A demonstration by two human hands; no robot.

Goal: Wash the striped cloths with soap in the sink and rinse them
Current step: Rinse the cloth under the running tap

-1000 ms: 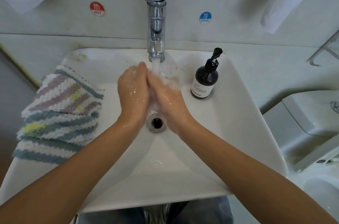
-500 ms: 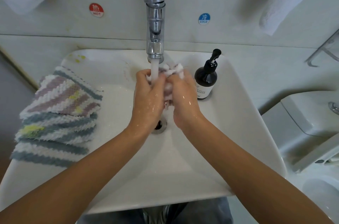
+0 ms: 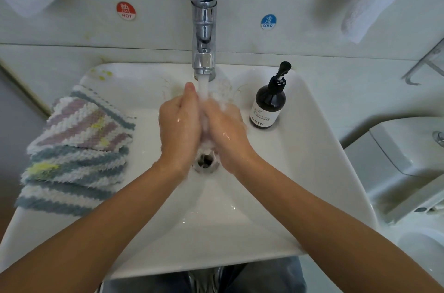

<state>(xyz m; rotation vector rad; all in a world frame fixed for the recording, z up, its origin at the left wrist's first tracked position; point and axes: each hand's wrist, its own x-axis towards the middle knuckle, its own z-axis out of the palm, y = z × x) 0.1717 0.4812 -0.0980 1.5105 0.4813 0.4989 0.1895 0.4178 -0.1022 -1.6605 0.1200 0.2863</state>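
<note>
Where hands meet, blurred foam.

left hand + right hand pressed together | under tap stream | sink

The white sink fills the middle of the frame. On its left rim lies a stack of striped cloths — on its upper right rim stands a dark soap bottle.

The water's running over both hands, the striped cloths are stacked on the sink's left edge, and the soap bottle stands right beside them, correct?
Not quite. The head view shows the soap bottle on the sink's right side, across the basin from the cloths. The rest holds.
</note>
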